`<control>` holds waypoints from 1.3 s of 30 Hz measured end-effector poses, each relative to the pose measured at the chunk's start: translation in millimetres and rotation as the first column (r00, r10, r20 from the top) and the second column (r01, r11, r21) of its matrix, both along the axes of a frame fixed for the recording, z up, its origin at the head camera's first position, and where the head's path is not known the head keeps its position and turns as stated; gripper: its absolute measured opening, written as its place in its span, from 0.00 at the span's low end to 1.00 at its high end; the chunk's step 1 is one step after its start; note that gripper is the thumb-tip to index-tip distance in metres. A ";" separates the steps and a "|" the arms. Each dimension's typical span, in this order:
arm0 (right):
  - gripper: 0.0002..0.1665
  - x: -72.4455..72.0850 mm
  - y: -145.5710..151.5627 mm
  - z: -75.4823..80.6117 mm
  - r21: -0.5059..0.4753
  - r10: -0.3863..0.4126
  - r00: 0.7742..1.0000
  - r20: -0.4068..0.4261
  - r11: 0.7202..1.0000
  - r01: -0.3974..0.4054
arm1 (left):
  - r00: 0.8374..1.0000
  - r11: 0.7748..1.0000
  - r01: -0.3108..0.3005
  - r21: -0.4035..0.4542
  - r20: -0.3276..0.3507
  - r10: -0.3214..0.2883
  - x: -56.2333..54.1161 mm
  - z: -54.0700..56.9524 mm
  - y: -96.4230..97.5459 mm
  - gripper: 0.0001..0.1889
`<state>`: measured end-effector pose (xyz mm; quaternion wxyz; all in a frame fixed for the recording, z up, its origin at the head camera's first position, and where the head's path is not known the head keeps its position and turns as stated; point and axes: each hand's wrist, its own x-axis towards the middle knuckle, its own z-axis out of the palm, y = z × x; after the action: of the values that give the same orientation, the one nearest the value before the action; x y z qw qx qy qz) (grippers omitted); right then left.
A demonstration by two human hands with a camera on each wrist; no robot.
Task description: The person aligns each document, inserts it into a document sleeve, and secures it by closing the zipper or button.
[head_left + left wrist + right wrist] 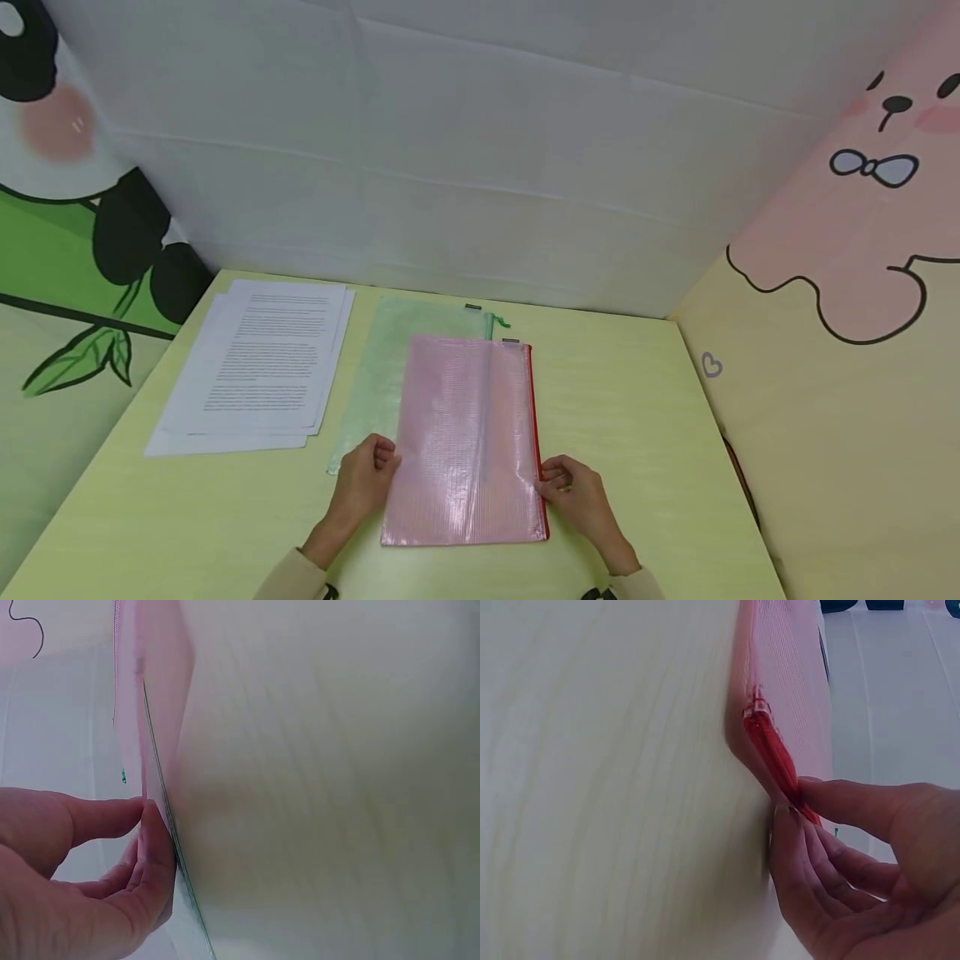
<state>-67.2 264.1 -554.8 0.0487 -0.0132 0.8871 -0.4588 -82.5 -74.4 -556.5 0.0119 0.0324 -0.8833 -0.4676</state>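
Observation:
A pink translucent zipper pouch [450,442] with a red zipper [536,417] along its right side lies across the middle, overlapping a green zipper pouch [375,367] behind it. My left hand [365,475] pinches the pink pouch's left edge between thumb and fingers; in the left wrist view the thumb presses from above and the fingers lie under the edge. On the other side, my right hand [577,496] pinches the red zipper edge, thumb on top, as the right wrist view shows. Much of the green pouch is hidden beneath the pink one.
A stack of printed paper sheets [262,358] lies at the table's left, its sheets slightly out of line. The yellowish table [637,417] meets a pale wall at the back. Side panels with cartoon animals stand left and right.

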 end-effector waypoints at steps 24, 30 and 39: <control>0.07 -39.5 4.2 5.0 0.062 -0.015 0.982 -0.188 0.998 0.027 | 0.997 0.995 0.001 -0.101 -0.071 -0.008 -17.8 14.2 4.9 0.04; 0.09 -51.5 4.6 7.3 0.069 -0.017 0.976 -0.218 0.997 0.033 | 0.994 0.992 0.008 -0.130 -0.104 -0.022 -25.4 17.0 5.7 0.05; 0.12 -68.3 3.6 6.9 0.034 -0.011 0.979 -0.205 0.999 0.018 | 0.990 0.989 0.028 -0.145 -0.136 -0.048 -37.4 22.5 8.2 0.06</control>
<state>-135.5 267.7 -548.0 -0.0460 -0.0530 0.8954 -0.4396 -119.9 -66.1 -534.0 0.0666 -0.0182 -0.9118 -0.4047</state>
